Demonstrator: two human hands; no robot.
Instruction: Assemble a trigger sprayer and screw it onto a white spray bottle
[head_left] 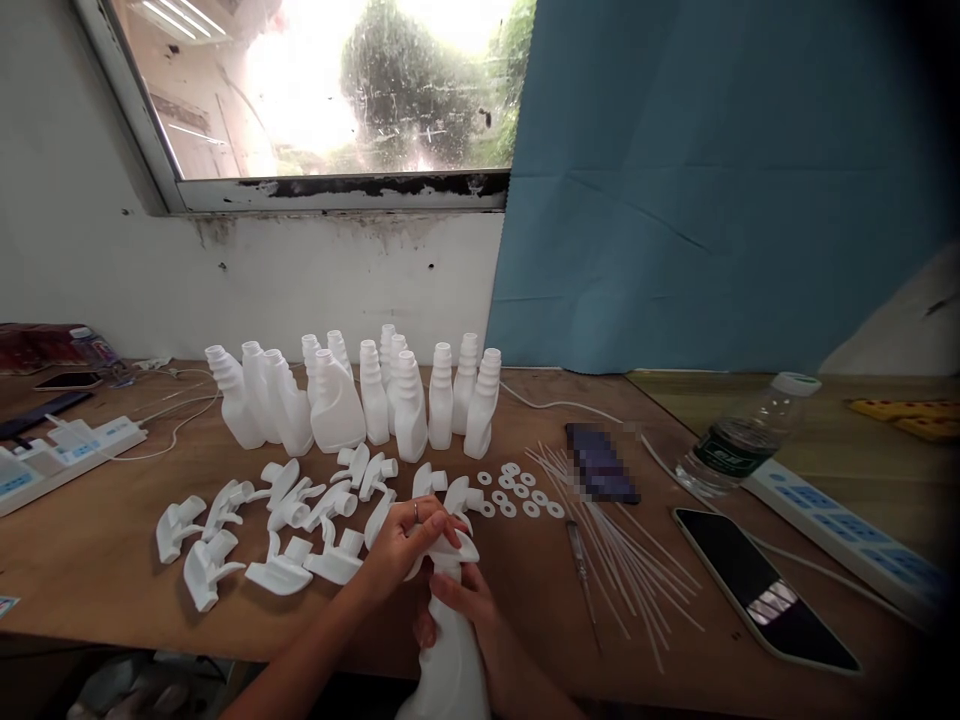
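Note:
A white plastic bottle stands close to me at the table's front edge, with a white trigger spray head on its neck. My left hand, wearing a ring, is closed over the spray head from above. Around the bottle's neck wraps my right hand, its fingers partly hidden behind the bottle. Whether the head sits fully on the neck cannot be seen under my fingers. Several loose spray heads lie left of my hands. Small white ring washers are scattered to the right.
Several open white bottles stand at the back near the wall. Thin white tubes and a screwdriver lie to the right. Beyond them are a phone, a water bottle and a power strip. Another power strip lies left.

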